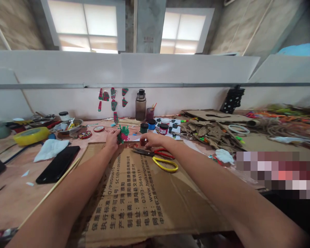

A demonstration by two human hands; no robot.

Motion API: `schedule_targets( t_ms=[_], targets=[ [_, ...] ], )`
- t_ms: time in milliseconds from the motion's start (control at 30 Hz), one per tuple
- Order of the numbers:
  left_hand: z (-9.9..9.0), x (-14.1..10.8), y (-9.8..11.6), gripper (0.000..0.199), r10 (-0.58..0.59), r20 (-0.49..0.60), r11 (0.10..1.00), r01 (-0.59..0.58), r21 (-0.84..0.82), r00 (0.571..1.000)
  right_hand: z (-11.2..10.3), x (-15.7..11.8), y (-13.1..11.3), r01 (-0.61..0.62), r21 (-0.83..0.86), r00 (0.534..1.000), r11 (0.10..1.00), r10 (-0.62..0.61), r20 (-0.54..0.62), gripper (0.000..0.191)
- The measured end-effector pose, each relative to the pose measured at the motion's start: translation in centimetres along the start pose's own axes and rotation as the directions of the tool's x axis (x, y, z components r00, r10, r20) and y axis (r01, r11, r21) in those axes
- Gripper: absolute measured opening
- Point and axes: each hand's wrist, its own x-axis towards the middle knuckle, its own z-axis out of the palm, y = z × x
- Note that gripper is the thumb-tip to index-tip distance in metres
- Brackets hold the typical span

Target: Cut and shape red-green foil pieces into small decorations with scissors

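Observation:
My left hand (113,139) pinches a small green and pink painted cutout (124,133) above the far edge of a printed cardboard sheet (181,203). To its right, my right hand (150,140) hovers near the same edge with its fingers curled in. Whatever its fingertips may hold is too small to make out. Below the right hand, scissors (155,155) with one red and one yellow handle loop lie on the cardboard, blades pointing left. Similar red and green cutouts (114,105) are stuck to the white panel behind.
Paint jars (144,128), a bottle (141,106) and thin sticks (124,121) stand or lie behind my hands. On the left are a black phone (59,164), tissue (51,150) and yellow tape (31,135). Cardboard scraps (205,132) pile up on the right.

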Motion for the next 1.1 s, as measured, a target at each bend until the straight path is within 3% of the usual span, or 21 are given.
schedule_targets(
  t_ms=[500, 700, 800, 900, 967, 1033, 1100],
  targets=[
    [0.1, -0.8, 0.5, 0.031, 0.019, -0.008, 1.0, -0.019, -0.014, 1.0, 0.0, 0.2, -0.2, -0.015, -0.121, 0.999, 0.993, 0.021, 0.049, 0.018],
    [0.0, -0.8, 0.5, 0.035, 0.043, 0.008, 0.999, -0.043, 0.003, 0.999, 1.7, -1.6, 0.2, -0.096, -0.087, 0.985, 0.992, 0.083, -0.149, 0.02],
    [-0.2, -0.6, 0.4, 0.032, 0.034, 0.016, 0.999, -0.034, 0.021, 0.999, 1.3, -3.6, 0.1, -0.097, -0.018, 0.956, 0.995, 0.088, -0.279, 0.031],
    [-0.4, -0.5, 0.4, 0.034, 0.035, 0.017, 0.999, -0.035, 0.037, 0.999, 0.4, -6.9, -0.2, -0.102, 0.056, 0.95, 0.993, 0.114, -0.292, 0.029],
    [-0.5, -0.4, 0.4, 0.032, 0.038, 0.015, 0.998, -0.038, 0.047, 0.999, 0.0, -10.1, -0.6, -0.093, 0.145, 0.968, 0.985, 0.123, -0.218, 0.029],
    [-0.6, -0.2, 0.3, 0.032, 0.04, 0.011, 0.998, -0.04, 0.056, 0.999, 0.0, -14.0, -1.2, -0.033, 0.395, 0.995, 0.918, 0.067, -0.072, 0.026],
    [-0.6, 0.0, 0.3, 0.037, 0.041, 0.005, 0.997, -0.041, 0.061, 0.999, 0.3, -18.1, -2.0, -0.054, 0.508, 0.998, 0.86, 0.036, 0.044, 0.025]
  ],
)
